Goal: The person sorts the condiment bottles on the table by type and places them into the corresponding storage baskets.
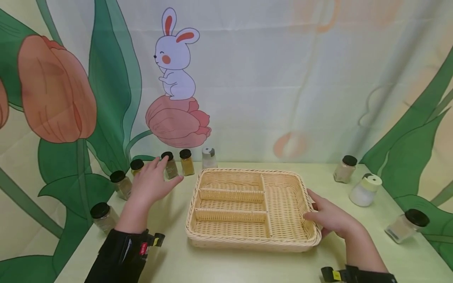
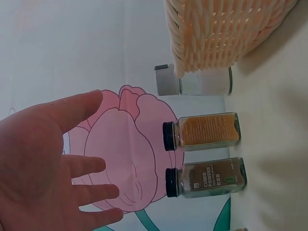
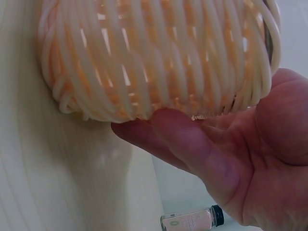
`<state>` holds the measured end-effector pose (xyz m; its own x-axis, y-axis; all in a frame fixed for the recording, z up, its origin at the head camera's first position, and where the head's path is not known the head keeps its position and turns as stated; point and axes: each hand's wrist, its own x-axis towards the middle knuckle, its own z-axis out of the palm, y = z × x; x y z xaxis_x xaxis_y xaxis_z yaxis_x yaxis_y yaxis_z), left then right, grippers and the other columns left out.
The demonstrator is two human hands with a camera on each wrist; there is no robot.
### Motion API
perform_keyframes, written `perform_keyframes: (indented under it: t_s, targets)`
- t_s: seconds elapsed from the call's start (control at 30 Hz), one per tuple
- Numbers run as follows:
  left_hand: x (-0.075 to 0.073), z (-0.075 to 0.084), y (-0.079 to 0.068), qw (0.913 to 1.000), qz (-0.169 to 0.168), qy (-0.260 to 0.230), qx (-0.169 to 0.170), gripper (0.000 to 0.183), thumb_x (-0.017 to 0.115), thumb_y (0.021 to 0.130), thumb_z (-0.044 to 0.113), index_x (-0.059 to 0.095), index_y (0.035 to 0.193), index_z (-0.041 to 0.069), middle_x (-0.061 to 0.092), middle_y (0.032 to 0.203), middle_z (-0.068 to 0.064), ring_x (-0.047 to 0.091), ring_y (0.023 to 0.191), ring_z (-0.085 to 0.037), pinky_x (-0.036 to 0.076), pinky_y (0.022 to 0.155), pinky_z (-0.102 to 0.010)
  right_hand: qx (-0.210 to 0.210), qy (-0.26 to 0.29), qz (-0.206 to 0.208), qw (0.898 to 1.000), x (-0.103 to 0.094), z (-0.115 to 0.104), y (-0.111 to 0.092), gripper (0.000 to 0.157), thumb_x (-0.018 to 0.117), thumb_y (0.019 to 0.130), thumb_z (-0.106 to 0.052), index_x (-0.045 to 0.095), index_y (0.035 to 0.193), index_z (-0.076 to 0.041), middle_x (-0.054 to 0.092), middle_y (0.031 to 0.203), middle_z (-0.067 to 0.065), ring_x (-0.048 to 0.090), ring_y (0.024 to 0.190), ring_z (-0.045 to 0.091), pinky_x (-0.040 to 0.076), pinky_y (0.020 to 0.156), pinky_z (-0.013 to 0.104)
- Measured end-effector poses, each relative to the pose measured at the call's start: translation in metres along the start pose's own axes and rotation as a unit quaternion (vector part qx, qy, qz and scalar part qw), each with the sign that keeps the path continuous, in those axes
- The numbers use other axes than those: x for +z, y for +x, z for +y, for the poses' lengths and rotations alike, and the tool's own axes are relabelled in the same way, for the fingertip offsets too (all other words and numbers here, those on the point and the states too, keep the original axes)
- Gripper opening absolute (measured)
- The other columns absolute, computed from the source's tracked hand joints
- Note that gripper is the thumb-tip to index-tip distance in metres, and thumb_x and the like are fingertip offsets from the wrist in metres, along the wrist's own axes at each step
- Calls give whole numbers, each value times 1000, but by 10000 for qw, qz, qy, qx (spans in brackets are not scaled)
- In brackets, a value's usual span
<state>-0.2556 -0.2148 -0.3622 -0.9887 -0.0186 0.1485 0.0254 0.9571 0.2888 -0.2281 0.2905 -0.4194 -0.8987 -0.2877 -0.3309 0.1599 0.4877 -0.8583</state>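
A pale wicker basket (image 1: 247, 240) with woven dividers sits at the middle of the table. My right hand (image 1: 330, 218) grips its right end, thumb over the rim; in the right wrist view its fingers (image 3: 178, 139) lie against the underside and outer weave. Left of the basket, my left hand (image 1: 150, 182) is raised with fingers spread, holding nothing. Beyond its fingertips stands a jar labelled cumin powder (image 2: 211, 178) with a black lid. Beside that jar are a black-lidded jar of orange-yellow spice (image 2: 209, 131) and a grey-topped clear shaker (image 2: 207, 79), partly covered by the basket in the left wrist view.
Along the left edge stand more black-lidded spice jars (image 1: 121, 184), one partly behind my left hand. On the right are a black-lidded jar (image 1: 344, 169), a shaker with a pale yellow-green top (image 1: 365, 190) and another jar (image 1: 407, 226). A printed curtain (image 1: 247, 78) hangs behind the table.
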Motion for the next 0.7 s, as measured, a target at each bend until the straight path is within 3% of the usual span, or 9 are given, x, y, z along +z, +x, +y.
perform_keyframes:
  t_s: [0.33, 0.7]
  targets:
    - [6, 8, 27, 9996, -112, 77, 233, 92, 61, 94, 61, 31, 159, 5, 30, 159, -27, 26, 143, -51, 21, 109, -76, 52, 29, 49, 10000, 0, 3, 1, 91, 63, 98, -11, 2, 165, -15, 30, 150, 42, 72, 79, 33, 59, 55, 52]
    - [21, 11, 54, 9990, -341, 101, 265, 90, 63, 94, 57, 30, 160, 6, 28, 160, -27, 25, 145, -50, 24, 112, -71, 47, 31, 80, 10000, 2, 0, 0, 90, 62, 98, -11, 3, 165, -17, 27, 153, 40, 72, 79, 33, 59, 55, 52]
